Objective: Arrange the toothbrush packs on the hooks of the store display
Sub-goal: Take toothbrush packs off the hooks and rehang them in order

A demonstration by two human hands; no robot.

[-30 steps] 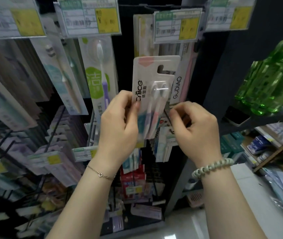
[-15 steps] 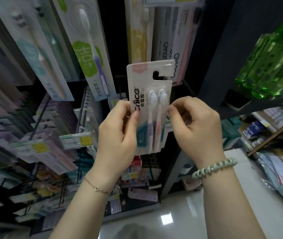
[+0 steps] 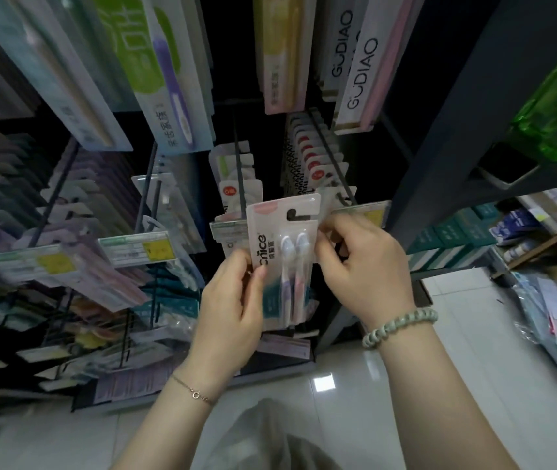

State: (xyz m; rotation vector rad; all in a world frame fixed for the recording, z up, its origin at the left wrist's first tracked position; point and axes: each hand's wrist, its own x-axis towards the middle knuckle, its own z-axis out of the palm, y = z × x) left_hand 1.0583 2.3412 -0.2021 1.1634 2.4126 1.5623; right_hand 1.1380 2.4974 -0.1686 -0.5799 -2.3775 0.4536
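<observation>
With left hand (image 3: 233,300) gripping and right hand (image 3: 362,269) pinching the side edges of the toothbrush pack (image 3: 284,239), upright just before the price tags (image 3: 229,232), level the hanging slot (image 3: 295,215) with a hook (image 3: 334,161) tip, then slide back toward the hung packs (image 3: 317,171).

A white card blister pack lettered Cnice (image 3: 272,220), carrying a purple and a pink toothbrush side by side, is held upright in front of the dark wire hooks (image 3: 239,174) of the display. The left grip (image 3: 233,300) pinches its left edge, thumb on the front. The right grip (image 3: 365,273) pinches its right edge. A pale beaded bracelet (image 3: 399,325) circles the right wrist.
</observation>
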